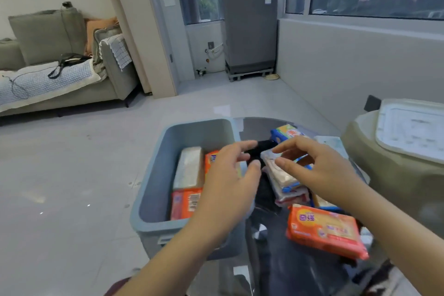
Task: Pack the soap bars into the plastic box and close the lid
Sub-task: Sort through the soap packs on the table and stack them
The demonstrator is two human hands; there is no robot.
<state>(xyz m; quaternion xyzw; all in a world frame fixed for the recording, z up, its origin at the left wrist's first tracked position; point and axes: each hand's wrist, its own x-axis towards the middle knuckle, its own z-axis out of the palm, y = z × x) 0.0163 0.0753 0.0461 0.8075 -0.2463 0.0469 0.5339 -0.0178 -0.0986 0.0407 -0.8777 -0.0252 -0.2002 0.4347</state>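
Note:
A grey-blue plastic box (153,175) stands open below me, holding a white wrapped soap bar (189,167) and orange soap packs (185,203). My left hand (228,180) hovers over the box's right side, fingers spread, holding nothing. My right hand (317,170) pinches the top of a pale wrapped soap bar (280,172) that lies on a stack of bars on the dark glass table. An orange soap pack (326,229) lies nearer me on the table, and a blue-and-orange pack (286,133) sits farther back. The box's white lid (413,128) rests on a seat at the right.
The dark glass table (288,271) carries the loose soaps just right of the box. An olive seat (389,175) stands at the right. A grey sofa (60,67) is far left and a covered appliance (249,26) stands by the windows, across pale floor tiles.

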